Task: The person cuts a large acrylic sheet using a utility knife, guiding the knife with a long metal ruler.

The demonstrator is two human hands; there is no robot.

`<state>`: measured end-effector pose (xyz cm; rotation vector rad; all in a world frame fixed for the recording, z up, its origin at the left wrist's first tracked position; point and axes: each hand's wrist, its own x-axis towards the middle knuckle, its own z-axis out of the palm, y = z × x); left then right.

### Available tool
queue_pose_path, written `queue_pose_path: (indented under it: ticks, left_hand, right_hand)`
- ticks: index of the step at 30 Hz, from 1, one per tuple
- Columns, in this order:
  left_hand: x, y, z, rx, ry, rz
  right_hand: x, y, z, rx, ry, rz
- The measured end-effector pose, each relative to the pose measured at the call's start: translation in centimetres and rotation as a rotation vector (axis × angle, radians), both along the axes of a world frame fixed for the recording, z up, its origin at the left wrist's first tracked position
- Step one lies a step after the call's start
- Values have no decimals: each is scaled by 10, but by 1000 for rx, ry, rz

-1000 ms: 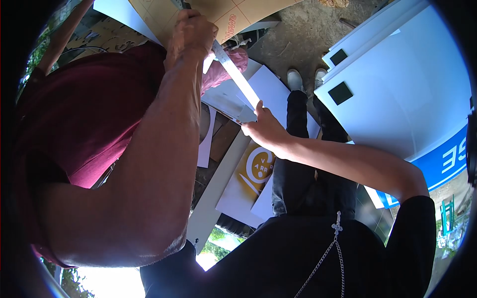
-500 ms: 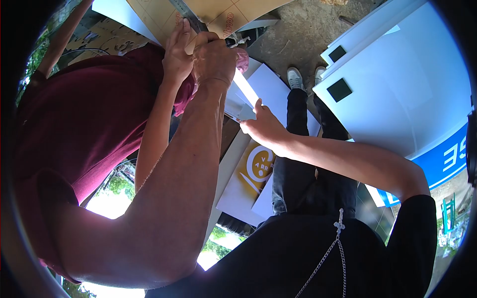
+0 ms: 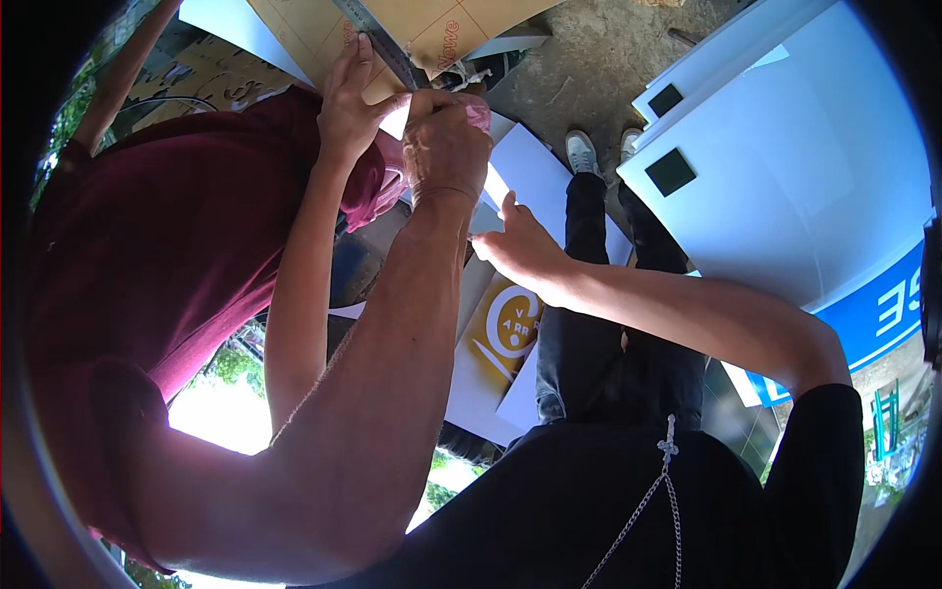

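My left hand (image 3: pixel 345 106) lies with fingers stretched out on a brown paper-covered sheet (image 3: pixel 491 22), its fingertips by the edge of a steel ruler (image 3: pixel 381 41). My right hand (image 3: pixel 522 241) has its thumb and fingers closed around the near end of a bright white strip (image 3: pixel 497 185). A co-worker's closed hand (image 3: pixel 446 147) is between my hands, at the near end of the ruler; whatever it grips is hidden. That person's arm crosses in front of my left arm.
The co-worker in a maroon shirt (image 3: pixel 186 206) leans in at left. White panels with black squares (image 3: pixel 785 147) and a blue lettered band (image 3: pixel 873 319) stand at right. Below my right hand is a yellow-and-white sign (image 3: pixel 505 324). My shoes (image 3: pixel 581 152) are on the concrete floor.
The co-worker's hand has moved towards me and to the right, away from my left hand, showing more of the ruler. My left thumb now shows stretched out. My right hand has hardly moved.
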<state>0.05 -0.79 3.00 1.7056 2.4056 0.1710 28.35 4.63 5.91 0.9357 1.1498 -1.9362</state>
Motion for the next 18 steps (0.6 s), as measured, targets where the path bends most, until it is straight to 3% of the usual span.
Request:
queue_pose_path:
  ticks: [9,11,13,16,18]
  left_hand:
    - [1,3,0,-4,5,4]
    - [2,3,2,-20,6,16]
    - [1,2,1,-16,23,4]
    - [0,2,-2,-6,15,-1]
    - [-1,0,0,-10,8,0]
  right_hand:
    - [1,-2,1,28,-8,-51]
    - [12,-13,-22,-148,143,44]
    - [19,-15,-2,-343,224,-67]
    - [20,10,11,-317,227,79]
    - [16,6,12,-320,193,25]
